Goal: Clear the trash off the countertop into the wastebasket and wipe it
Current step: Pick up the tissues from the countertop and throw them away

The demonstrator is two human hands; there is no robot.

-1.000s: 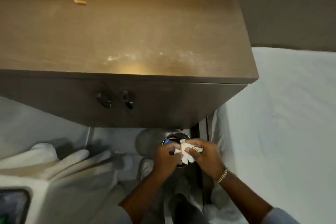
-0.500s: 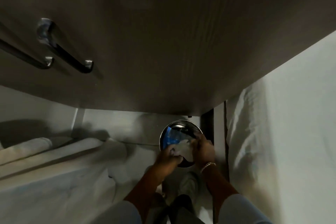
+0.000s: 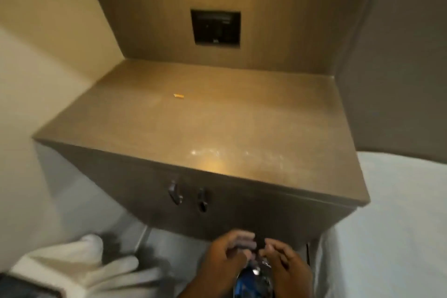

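The brown countertop (image 3: 242, 126) fills the middle of the view. A small orange scrap (image 3: 178, 96) lies on its far left part, and pale smears (image 3: 217, 152) show near the front edge. Below the cabinet, at the bottom of the view, the shiny round wastebasket (image 3: 252, 280) with something blue inside shows between my hands. My left hand (image 3: 227, 256) and my right hand (image 3: 287, 266) hover just above it, fingers loosely curled and apart, with nothing seen in them. The image is blurred by motion.
Two dark handles (image 3: 175, 192) (image 3: 202, 199) stick out of the cabinet front. A black panel (image 3: 215, 26) is set in the back wall. White towels (image 3: 84, 261) lie at the lower left. White bedding (image 3: 399, 225) borders the cabinet on the right.
The white crumpled tissue that both hands held over the wastebasket is gone from them. The view dipped under the cabinet, then rose to show the whole countertop.
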